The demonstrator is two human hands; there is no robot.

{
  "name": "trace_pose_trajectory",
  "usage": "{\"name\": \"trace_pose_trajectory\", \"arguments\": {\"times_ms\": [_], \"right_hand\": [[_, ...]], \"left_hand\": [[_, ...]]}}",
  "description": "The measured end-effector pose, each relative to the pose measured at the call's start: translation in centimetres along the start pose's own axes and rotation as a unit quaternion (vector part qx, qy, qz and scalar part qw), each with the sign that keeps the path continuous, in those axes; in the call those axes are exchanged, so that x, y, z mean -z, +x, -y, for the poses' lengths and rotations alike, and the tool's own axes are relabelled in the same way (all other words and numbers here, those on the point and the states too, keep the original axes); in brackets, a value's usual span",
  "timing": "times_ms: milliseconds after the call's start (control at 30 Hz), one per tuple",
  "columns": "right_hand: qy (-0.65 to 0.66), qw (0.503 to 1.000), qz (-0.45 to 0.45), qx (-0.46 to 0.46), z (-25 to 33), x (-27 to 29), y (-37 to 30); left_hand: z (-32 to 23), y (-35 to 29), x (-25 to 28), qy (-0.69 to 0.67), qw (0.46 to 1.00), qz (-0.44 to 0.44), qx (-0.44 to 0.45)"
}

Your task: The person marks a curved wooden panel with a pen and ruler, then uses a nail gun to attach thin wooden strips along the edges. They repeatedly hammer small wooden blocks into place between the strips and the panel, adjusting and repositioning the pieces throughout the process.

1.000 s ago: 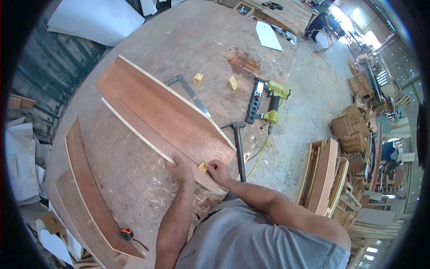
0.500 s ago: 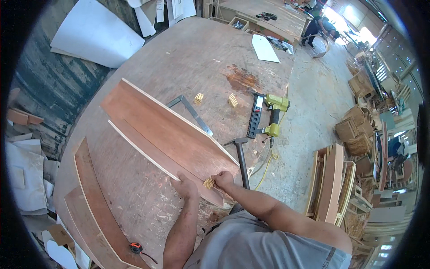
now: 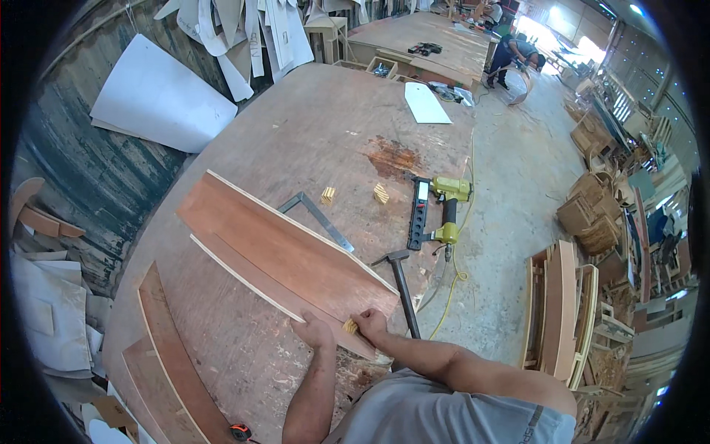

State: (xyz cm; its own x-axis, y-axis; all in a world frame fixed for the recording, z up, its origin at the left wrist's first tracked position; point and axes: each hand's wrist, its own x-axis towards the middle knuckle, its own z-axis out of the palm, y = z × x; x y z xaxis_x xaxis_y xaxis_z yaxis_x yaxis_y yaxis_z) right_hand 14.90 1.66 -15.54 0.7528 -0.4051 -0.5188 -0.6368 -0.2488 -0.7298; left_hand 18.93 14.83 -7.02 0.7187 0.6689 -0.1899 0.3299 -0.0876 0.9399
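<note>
A long reddish-brown wooden trough (image 3: 274,240) with pale edges lies slantwise on the worktable. At its near end, my left hand (image 3: 316,331) is closed on the pale edge of the near side panel, thumb on top. Just right of it, my right hand (image 3: 371,325) pinches a small yellow-and-brown striped block (image 3: 350,325) against the inside of the trough. My right fingertips are partly hidden. Two similar striped blocks, one left (image 3: 328,194) and one right (image 3: 381,193), sit beyond the trough. A metal square (image 3: 318,220) rests along its far side.
A hammer (image 3: 401,285) lies right of my right hand. Beyond it is a green-and-black nail gun (image 3: 442,214) with a yellow hose (image 3: 460,277). Curved wooden pieces (image 3: 166,333) and a tape measure (image 3: 239,431) lie at left. Another person (image 3: 515,55) bends over a hoop far off.
The view has tilted up, so the table sits lower in the picture. Both hands keep their places on the trough and block. The distant person shows more fully.
</note>
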Motion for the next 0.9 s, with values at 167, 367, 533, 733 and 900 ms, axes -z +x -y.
{"name": "trace_pose_trajectory", "arguments": {"times_ms": [167, 367, 533, 733, 900], "right_hand": [[0.002, 0.983, -0.022, 0.185, -2.8, -0.4, 0.9], [-0.049, 0.961, 0.040, 0.269, -1.0, 1.3, -1.0], [0.002, 0.978, 0.090, 0.187, -0.8, 2.5, -1.1], [-0.119, 0.955, 0.103, 0.252, -0.8, 3.1, 0.2], [-0.051, 0.987, 0.022, 0.153, -3.5, 2.0, 3.6]], "left_hand": [[-0.7, -0.6, -0.5, -0.040, 0.999, 0.019, 0.015], [-0.9, -0.6, 0.2, -0.045, 0.999, 0.014, 0.027], [-0.8, -0.5, 0.1, -0.027, 0.999, 0.021, 0.023], [-1.9, -0.9, -0.3, -0.114, 0.989, 0.052, 0.082], [-1.3, -1.0, -0.6, 0.011, 1.000, 0.014, 0.025]]}}
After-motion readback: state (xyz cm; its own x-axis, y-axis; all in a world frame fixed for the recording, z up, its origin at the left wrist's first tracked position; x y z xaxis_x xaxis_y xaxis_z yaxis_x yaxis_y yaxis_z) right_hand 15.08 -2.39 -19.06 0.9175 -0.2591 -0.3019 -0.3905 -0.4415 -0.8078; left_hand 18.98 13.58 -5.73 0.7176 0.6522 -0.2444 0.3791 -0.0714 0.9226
